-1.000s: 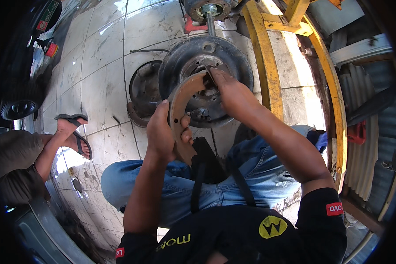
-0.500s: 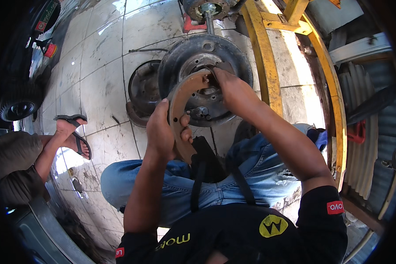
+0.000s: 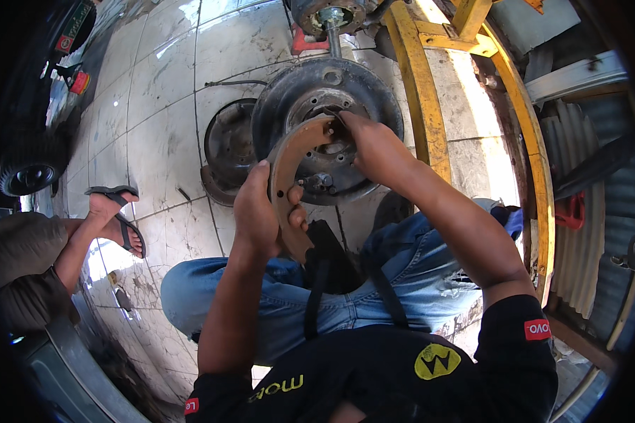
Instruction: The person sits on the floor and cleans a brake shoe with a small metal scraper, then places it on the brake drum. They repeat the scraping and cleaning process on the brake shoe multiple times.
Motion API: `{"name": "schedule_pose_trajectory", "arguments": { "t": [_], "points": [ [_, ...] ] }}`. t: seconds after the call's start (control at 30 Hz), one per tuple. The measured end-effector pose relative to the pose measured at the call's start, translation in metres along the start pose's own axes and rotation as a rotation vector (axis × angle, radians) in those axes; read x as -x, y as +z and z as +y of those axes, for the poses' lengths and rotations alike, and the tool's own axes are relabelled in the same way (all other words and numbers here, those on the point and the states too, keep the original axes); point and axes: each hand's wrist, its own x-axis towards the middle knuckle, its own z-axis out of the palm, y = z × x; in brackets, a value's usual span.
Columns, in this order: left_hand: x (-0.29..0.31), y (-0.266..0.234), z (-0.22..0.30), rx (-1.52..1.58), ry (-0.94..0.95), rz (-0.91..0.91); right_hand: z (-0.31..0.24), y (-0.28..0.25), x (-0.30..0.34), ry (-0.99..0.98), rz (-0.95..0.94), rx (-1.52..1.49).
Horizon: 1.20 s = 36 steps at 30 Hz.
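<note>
Brown curved brake shoe (image 3: 281, 171) in left hand (image 3: 255, 211)

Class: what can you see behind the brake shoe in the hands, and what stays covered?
Behind the brake shoe, a large black disc with holes shows around its upper curve. The shoe and right hand cover parts of the disc; those cannot be seen.

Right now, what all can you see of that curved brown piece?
The curved brown piece is a matte arc bowed leftward, with a dark hole midway; its material is unclear. It is held up before a round black disc. The left hand grips its lower half, thumb outside, fingertips inside the curve. The right hand is at its upper end.
</note>
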Motion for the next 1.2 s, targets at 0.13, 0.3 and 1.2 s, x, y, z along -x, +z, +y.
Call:
{"name": "schedule_pose_trajectory", "arguments": {
  "t": [0.13, 0.3, 1.2],
  "points": [
    [0.000, 0.003, 0.001, -0.011, 0.010, 0.005, -0.011, -0.008, 0.007, -0.030, 0.063, -0.060],
    [0.002, 0.003, 0.002, 0.003, -0.002, 0.002, -0.008, -0.008, 0.004, -0.045, 0.066, -0.074],
    [0.003, 0.003, 0.003, -0.018, -0.001, 0.015, -0.010, -0.027, -0.005, 0.095, -0.097, -0.153]
  ]
}}
